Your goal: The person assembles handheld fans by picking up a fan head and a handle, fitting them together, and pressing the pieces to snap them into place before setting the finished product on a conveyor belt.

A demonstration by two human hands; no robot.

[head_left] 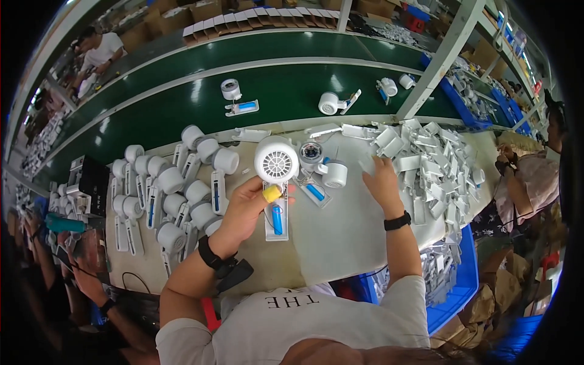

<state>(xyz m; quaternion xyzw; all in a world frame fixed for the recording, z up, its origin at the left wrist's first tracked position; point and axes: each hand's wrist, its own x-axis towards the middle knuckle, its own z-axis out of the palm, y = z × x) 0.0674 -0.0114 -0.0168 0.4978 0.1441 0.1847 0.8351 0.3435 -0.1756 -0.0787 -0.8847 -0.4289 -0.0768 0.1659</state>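
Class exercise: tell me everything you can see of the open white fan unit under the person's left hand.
The white fan unit lies flat on the pale worktable. It looks plastic: a round grilled head at the far end, and an open handle showing a blue cylindrical cell. The left hand, wearing a yellow finger cot, rests on its handle. Similar units lie beside it.

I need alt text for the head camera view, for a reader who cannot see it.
Seen from above, a person's left hand holds a white handheld fan with an open handle showing a blue battery, while the right hand reaches toward a pile of white plastic covers. More white fans lie at the left, a green conveyor belt behind.
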